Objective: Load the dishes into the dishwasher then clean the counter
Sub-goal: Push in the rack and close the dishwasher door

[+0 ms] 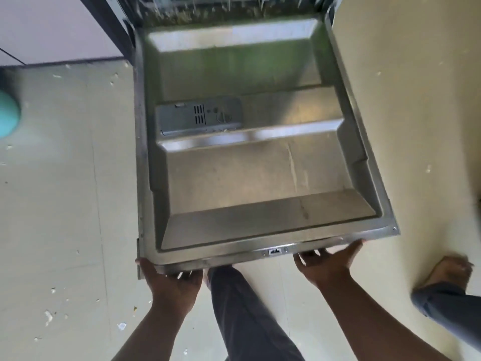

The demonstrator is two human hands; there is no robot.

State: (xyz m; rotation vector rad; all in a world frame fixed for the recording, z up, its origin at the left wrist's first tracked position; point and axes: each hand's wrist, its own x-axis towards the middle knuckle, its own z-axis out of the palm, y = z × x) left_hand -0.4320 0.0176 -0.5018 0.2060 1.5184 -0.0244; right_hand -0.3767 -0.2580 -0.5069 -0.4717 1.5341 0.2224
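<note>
The dishwasher door [260, 178] lies open below me, its steel inner face up, with the grey detergent dispenser [199, 118] on its left half. My left hand [170, 278] grips the door's near edge at the left corner, fingers curled under it. My right hand [325, 263] grips the same edge right of the latch [275, 251], fingers under the rim. At the top, a strip of the blurred lower rack [208, 9] shows inside the machine. No dishes are in view.
Pale tiled floor [65, 204] with scattered specks lies on both sides of the door. White cabinet fronts [52, 29] stand at upper left. A teal object [7, 115] pokes in at the left edge. My legs [247, 321] and a bare foot [450, 272] are under and right of the door.
</note>
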